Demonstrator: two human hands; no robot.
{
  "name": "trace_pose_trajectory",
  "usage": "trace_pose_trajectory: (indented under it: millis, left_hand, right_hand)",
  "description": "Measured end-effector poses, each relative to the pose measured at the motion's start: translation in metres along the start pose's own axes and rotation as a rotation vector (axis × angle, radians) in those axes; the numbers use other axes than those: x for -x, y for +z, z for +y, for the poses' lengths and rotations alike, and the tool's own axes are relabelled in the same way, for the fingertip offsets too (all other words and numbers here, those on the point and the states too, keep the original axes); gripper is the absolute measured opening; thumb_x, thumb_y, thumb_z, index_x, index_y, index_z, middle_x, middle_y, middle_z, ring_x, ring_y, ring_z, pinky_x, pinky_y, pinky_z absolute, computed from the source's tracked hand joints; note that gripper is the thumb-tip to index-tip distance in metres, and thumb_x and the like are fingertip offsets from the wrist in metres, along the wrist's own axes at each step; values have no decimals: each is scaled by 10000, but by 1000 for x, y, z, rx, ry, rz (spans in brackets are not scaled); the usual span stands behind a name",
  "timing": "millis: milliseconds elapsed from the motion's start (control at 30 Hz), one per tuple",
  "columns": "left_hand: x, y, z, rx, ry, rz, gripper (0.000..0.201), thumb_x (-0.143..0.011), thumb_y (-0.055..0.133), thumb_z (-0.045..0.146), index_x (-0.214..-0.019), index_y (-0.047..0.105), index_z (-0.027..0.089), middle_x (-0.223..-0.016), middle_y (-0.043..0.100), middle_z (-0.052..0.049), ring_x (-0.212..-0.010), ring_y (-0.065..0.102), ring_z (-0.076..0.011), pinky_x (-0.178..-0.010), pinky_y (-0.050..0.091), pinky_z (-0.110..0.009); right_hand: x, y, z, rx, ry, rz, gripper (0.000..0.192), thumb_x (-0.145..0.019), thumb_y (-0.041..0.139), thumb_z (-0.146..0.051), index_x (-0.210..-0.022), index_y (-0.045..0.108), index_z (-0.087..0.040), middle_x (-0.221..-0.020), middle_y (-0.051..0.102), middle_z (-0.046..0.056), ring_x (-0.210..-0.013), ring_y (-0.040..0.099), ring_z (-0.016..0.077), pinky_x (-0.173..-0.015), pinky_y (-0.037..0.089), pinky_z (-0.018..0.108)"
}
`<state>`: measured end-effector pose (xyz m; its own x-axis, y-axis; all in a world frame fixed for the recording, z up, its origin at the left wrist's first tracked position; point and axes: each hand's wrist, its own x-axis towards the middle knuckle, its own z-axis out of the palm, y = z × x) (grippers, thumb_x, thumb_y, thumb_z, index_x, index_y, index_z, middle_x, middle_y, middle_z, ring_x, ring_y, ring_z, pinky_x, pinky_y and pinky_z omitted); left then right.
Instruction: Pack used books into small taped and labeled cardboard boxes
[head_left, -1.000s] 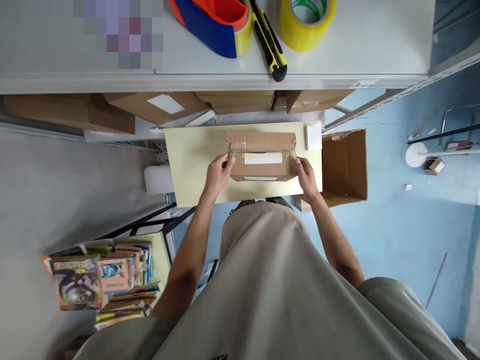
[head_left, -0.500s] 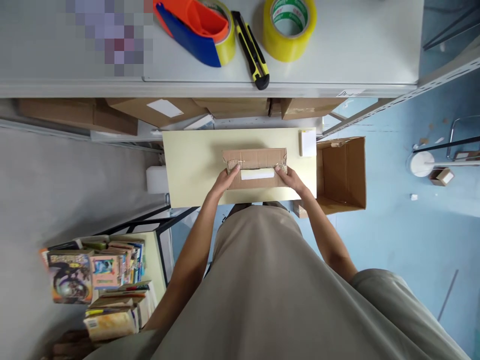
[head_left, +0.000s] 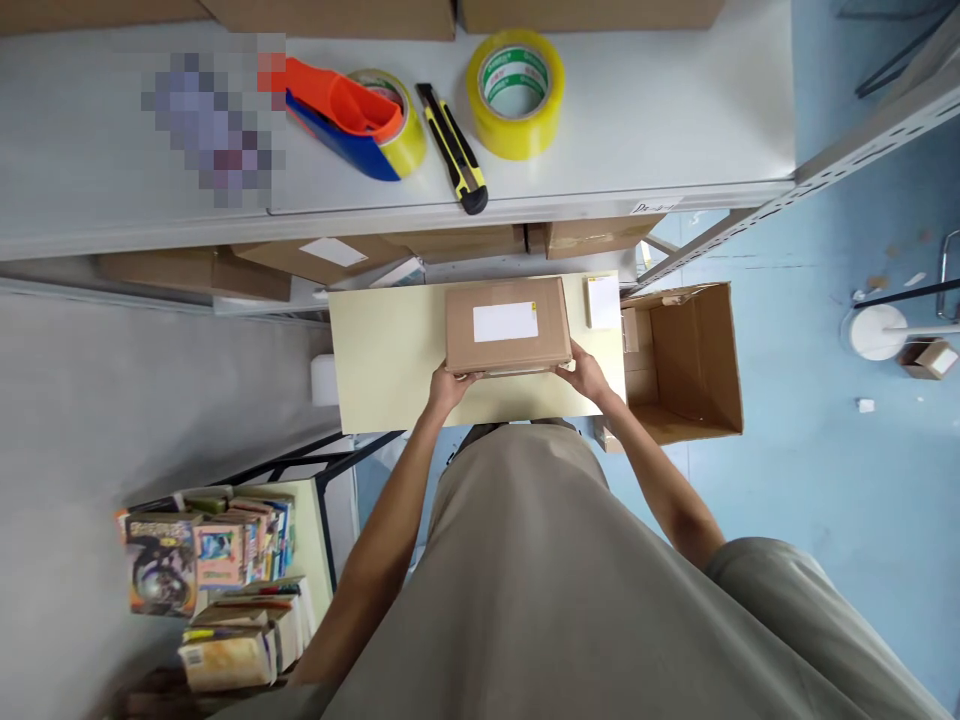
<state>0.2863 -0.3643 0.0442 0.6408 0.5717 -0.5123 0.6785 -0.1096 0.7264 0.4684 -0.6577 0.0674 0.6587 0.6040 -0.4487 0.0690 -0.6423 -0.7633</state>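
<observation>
A brown cardboard box (head_left: 506,355) with a white label (head_left: 505,322) on its upper face is held over a small pale-yellow table (head_left: 390,360). My left hand (head_left: 450,388) grips its near left corner, fingers closed with the thumb along the near edge. At the near right corner, my right hand (head_left: 587,375) is closed on the same box. Fingers under the box are partly hidden. To the right of the box, a small white pad or box (head_left: 602,302) lies on the table.
Above the table, a grey shelf (head_left: 645,120) bears a tape dispenser (head_left: 352,125), a utility knife (head_left: 454,150) and a tape roll (head_left: 517,95). An open carton (head_left: 697,350) stands right of the table. Books (head_left: 225,560) lie on a stand at lower left.
The box has turned in my hands: its ragged-edged side with a pale strip faced up before, and now its labelled face does. My hands have shifted slightly down. The view has tilted, showing more shelf.
</observation>
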Motion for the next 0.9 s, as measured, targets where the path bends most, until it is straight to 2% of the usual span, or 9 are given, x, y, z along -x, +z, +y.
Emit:
trace_pose_trajectory:
  millis: [67, 133, 233, 333, 433, 533, 633, 767, 900]
  left_hand:
    - [5, 7, -7, -34, -19, 17, 591, -713, 968, 550, -1162, 794, 207, -1094, 900, -167, -1102, 859, -401, -1038, 687, -570]
    - [11, 4, -14, -90, -16, 11, 513, -756, 896, 417, -1224, 803, 228, -1128, 901, -164, -1175, 852, -422, -1077, 670, -588]
    - [19, -14, -22, -175, 23, 57, 623, -784, 767, 268, -1406, 782, 243, -1281, 883, -171, -1316, 817, -410, -1182, 623, -616]
    - [23, -34, -17, -202, 81, 156, 744, -859, 658, 238, -1603, 677, 207, -1499, 805, -204, -1422, 771, -362, -1222, 616, -602]
    - [26, -42, 4, -246, 140, 223, 696, -950, 595, 264, -1638, 645, 176, -1584, 753, -220, -1467, 741, -350, -1241, 612, -577]
    - [31, -33, 36, -297, 226, 213, 615, -1016, 584, 314, -1618, 663, 217, -1610, 742, -176, -1488, 722, -339, -1265, 599, -558]
    - [36, -13, 63, -331, 314, 172, 558, -1060, 585, 367, -1593, 684, 232, -1605, 745, -161, -1493, 712, -343, -1296, 573, -547]
    - [43, 14, 81, -334, 376, 130, 537, -1084, 590, 393, -1581, 691, 216, -1584, 752, -170, -1489, 709, -352, -1305, 559, -554]
    - [48, 32, 85, -316, 395, 83, 513, -1097, 583, 377, -1573, 689, 217, -1579, 752, -171, -1503, 697, -350, -1316, 545, -579]
  right_hand:
    - [1, 5, 6, 129, 20, -34, 845, -970, 738, -246, -1774, 480, -224, -1676, 698, 169, -1465, 719, 388, -1208, 605, 583]
    - [-1, 2, 12, 275, 28, -120, 919, -937, 711, -116, -1811, 432, -172, -1772, 603, 195, -1605, 623, 373, -1292, 557, 575]
    - [-19, -23, 24, 438, -15, -176, 916, -938, 626, -12, -1824, 412, -99, -1852, 487, 218, -1735, 474, 340, -1409, 444, 583]
    - [-63, -61, 37, 521, -30, -66, 882, -998, 622, -63, -1847, 392, -135, -1900, 401, 213, -1773, 401, 354, -1436, 393, 660]
    - [-122, -93, 47, 587, -15, -64, 1007, -967, 817, -161, -1848, 343, -47, -1922, 300, 290, -1818, 262, 442, -1458, 291, 709]
    - [-171, -109, 55, 626, 0, -134, 1187, -896, 982, -283, -1836, 316, 5, -1921, 231, 355, -1828, 194, 483, -1472, 205, 703]
    - [-194, -115, 63, 622, -7, -173, 1247, -877, 1029, -411, -1822, 334, 13, -1906, 245, 378, -1822, 208, 486, -1469, 183, 696]
    - [-195, -118, 72, 709, -45, -212, 1186, -922, 978, -498, -1822, 356, -42, -1921, 242, 348, -1814, 258, 463, -1470, 201, 689]
    - [-179, -120, 71, 787, -64, -191, 1087, -966, 924, -375, -1836, 353, -62, -1934, 252, 307, -1801, 306, 434, -1477, 242, 619]
